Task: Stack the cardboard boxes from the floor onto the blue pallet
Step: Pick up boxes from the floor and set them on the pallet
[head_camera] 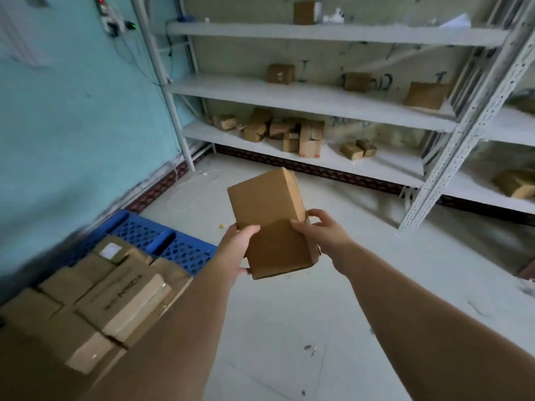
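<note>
We hold 1 cardboard box (pixel 270 224) in the air above the pale floor (pixel 289 314), our left hand (pixel 238 246) gripping its left side and our right hand (pixel 322 231) its right. To the left, the blue pallet (pixel 179 247) carries stacked boxes (pixel 115 299); white shelves (pixel 304 95) stand behind.

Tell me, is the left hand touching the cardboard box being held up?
Touching. The head view shows the left hand gripping the cardboard box at its left edge.
</note>
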A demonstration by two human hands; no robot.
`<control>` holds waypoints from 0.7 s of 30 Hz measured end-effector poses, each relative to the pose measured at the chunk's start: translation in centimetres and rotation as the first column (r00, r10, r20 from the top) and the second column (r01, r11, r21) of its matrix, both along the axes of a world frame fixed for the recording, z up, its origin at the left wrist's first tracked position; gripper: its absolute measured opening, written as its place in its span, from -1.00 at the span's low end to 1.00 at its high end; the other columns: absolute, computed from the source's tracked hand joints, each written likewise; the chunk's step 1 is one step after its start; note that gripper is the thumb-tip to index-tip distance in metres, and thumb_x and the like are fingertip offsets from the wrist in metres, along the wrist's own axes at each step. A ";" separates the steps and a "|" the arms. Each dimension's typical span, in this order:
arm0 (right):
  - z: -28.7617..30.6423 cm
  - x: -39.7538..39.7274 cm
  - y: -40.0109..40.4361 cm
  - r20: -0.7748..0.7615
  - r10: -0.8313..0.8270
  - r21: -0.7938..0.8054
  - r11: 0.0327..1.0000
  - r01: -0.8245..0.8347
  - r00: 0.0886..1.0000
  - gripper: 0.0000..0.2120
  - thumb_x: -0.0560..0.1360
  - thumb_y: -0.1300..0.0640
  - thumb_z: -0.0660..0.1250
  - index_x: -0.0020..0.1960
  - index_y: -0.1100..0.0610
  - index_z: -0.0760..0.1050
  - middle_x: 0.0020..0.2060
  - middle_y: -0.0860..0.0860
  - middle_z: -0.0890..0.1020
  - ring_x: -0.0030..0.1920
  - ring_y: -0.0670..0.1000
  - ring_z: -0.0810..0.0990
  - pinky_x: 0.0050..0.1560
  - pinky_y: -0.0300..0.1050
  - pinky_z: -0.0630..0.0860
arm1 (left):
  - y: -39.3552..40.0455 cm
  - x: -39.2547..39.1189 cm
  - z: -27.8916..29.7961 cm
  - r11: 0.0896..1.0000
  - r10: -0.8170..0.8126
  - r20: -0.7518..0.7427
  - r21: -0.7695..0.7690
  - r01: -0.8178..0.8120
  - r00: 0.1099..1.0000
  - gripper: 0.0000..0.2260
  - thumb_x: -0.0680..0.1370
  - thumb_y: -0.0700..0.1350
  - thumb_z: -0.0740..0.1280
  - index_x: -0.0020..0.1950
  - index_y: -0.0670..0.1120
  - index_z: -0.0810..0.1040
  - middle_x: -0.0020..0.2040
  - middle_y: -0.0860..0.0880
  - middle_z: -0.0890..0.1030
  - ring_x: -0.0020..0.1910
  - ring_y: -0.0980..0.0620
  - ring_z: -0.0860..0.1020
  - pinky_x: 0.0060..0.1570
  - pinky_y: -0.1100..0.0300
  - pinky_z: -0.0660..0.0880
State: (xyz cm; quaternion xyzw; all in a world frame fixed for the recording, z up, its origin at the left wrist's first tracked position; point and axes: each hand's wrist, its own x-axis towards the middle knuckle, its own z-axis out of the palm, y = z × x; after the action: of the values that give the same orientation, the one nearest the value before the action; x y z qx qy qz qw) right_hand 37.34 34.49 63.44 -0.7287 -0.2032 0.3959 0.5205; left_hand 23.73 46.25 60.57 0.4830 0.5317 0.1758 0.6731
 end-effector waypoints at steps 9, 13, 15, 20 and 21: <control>5.5 -22.2 10.8 0.138 0.305 0.014 0.951 -0.310 0.942 -0.79 0.49 -0.04 0.31 0.02 0.06 0.41 -0.10 0.07 0.57 -0.27 -0.05 0.43 -0.32 -0.18 0.34 | 3.1 -26.7 4.8 0.949 0.314 0.046 -0.051 -0.312 0.948 -0.66 0.45 0.17 0.32 0.16 0.09 0.39 -0.04 0.09 0.55 -0.05 0.04 0.52 -0.27 0.10 0.46; 3.2 -33.0 13.8 0.070 0.432 -0.051 0.902 -0.429 0.899 -0.43 0.42 -0.11 0.38 0.33 0.06 0.29 0.19 0.10 0.48 0.11 0.11 0.49 0.01 -0.08 0.36 | 4.4 -37.9 2.6 0.912 0.398 -0.023 -0.097 -0.398 0.917 -0.63 0.48 0.19 0.27 0.17 0.01 0.41 0.06 -0.05 0.55 0.08 -0.07 0.51 0.07 -0.03 0.43; 1.8 -37.5 14.8 0.079 0.516 -0.089 0.856 -0.509 0.853 -0.33 0.40 -0.14 0.38 0.38 0.15 0.29 0.27 0.11 0.44 0.19 0.11 0.44 0.06 -0.08 0.34 | 4.7 -42.3 1.5 0.880 0.454 -0.014 -0.149 -0.451 0.891 -0.60 0.49 0.19 0.26 0.23 0.00 0.41 0.08 -0.07 0.56 0.06 -0.08 0.52 0.09 -0.02 0.44; -0.9 -45.4 18.4 0.048 0.654 -0.130 0.754 -0.644 0.755 -0.31 0.39 -0.15 0.39 0.39 0.16 0.30 0.29 0.10 0.43 0.19 0.10 0.44 0.10 -0.09 0.38 | 6.9 -49.6 -2.0 0.774 0.604 -0.024 -0.222 -0.593 0.797 -0.40 0.48 0.22 0.25 0.44 -0.01 0.26 0.32 -0.11 0.44 0.25 -0.14 0.43 0.32 -0.12 0.30; -1.3 -46.7 19.4 0.041 0.674 -0.135 0.735 -0.665 0.737 -0.31 0.38 -0.15 0.40 0.39 0.14 0.29 0.29 0.10 0.43 0.21 0.11 0.45 0.16 -0.05 0.40 | 7.6 -50.4 -2.5 0.753 0.631 -0.041 -0.204 -0.625 0.774 -0.37 0.48 0.24 0.23 0.47 -0.01 0.21 0.36 -0.11 0.40 0.29 -0.15 0.40 0.36 -0.14 0.26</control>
State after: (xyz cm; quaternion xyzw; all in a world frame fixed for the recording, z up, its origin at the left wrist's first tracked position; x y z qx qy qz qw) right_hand -9.34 53.86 62.11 -0.6511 -0.4519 0.5351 0.2925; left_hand -26.70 53.90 58.05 0.2016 0.6679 0.3428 0.6291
